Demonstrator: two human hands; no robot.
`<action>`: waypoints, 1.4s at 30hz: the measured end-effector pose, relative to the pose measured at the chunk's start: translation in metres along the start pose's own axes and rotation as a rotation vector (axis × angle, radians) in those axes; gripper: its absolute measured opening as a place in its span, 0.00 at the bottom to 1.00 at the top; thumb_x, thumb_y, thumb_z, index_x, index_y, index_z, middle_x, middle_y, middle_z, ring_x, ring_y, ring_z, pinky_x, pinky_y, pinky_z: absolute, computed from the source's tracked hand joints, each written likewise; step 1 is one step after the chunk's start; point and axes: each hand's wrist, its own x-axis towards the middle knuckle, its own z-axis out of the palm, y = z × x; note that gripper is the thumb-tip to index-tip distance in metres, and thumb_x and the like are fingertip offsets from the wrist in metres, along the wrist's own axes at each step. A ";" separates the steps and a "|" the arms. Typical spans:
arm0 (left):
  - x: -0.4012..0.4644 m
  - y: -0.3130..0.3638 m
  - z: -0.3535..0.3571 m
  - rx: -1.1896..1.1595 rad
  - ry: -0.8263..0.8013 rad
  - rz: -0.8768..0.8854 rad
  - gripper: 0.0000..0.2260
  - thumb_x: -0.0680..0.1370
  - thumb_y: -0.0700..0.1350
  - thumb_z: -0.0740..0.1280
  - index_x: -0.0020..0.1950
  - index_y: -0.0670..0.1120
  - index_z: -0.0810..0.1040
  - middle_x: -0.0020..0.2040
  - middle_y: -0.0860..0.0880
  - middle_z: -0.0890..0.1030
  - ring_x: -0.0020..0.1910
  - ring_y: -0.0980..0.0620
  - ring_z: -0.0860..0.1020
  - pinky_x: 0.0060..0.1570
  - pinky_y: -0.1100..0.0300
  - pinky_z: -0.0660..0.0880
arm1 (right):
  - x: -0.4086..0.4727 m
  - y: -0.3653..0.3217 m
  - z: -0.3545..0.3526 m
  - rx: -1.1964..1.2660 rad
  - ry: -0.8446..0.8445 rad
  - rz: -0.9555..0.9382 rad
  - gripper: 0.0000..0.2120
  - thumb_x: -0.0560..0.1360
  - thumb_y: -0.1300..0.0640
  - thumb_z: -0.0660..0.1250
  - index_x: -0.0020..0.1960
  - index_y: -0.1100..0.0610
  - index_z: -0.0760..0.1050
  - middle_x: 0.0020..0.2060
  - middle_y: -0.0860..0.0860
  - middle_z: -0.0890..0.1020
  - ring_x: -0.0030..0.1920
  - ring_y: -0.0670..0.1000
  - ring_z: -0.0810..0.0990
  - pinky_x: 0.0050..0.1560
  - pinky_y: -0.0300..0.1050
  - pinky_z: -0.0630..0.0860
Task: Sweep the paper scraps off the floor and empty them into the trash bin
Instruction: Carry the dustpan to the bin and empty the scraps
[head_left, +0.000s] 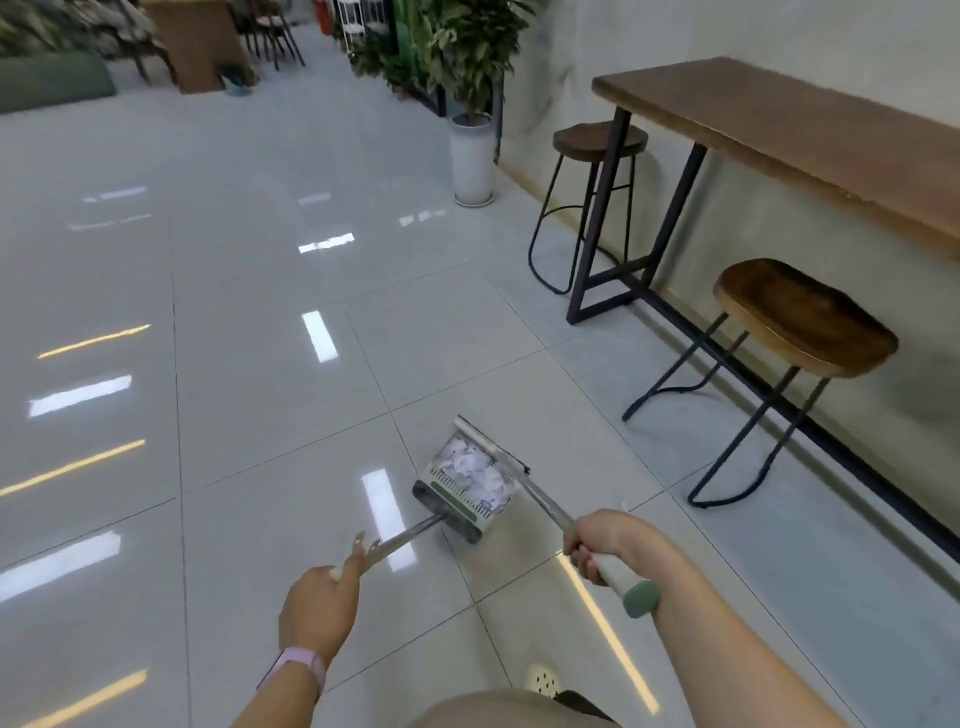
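A white and green dustpan (457, 506) stands on the tiled floor in front of me, filled with white paper scraps (475, 470). My left hand (319, 605) grips the dustpan's metal handle (405, 535). My right hand (597, 545) grips the broom handle (621, 577), which has a white grip and a green end cap. The broom head (491, 447) lies across the dustpan's open mouth, touching the scraps. No trash bin is in view.
A wooden bar table (789, 135) with black metal legs runs along the right wall, with one stool (802, 325) near me and another stool (597, 143) farther off. A potted plant in a white pot (471, 161) stands beyond. Glossy tiled floor (234, 312) stretches to the left.
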 end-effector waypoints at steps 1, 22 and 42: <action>-0.001 0.000 0.004 0.001 0.009 -0.027 0.32 0.79 0.68 0.57 0.27 0.45 0.70 0.24 0.49 0.73 0.29 0.46 0.75 0.32 0.57 0.70 | 0.006 -0.005 0.000 -0.028 -0.016 0.011 0.10 0.77 0.70 0.57 0.40 0.59 0.65 0.22 0.52 0.66 0.17 0.47 0.63 0.18 0.33 0.63; 0.068 0.064 0.021 -0.166 0.221 -0.386 0.30 0.81 0.64 0.55 0.35 0.43 0.80 0.33 0.45 0.80 0.35 0.46 0.78 0.33 0.57 0.70 | 0.079 -0.151 0.037 -0.346 -0.074 -0.071 0.05 0.76 0.66 0.60 0.51 0.65 0.72 0.21 0.52 0.73 0.21 0.49 0.69 0.24 0.39 0.70; 0.433 0.134 -0.126 -0.386 0.310 -0.350 0.28 0.80 0.64 0.57 0.35 0.44 0.79 0.35 0.45 0.80 0.36 0.46 0.78 0.33 0.58 0.69 | 0.138 -0.500 0.237 -0.348 0.012 -0.311 0.06 0.78 0.65 0.60 0.54 0.65 0.72 0.31 0.57 0.75 0.24 0.50 0.72 0.24 0.39 0.72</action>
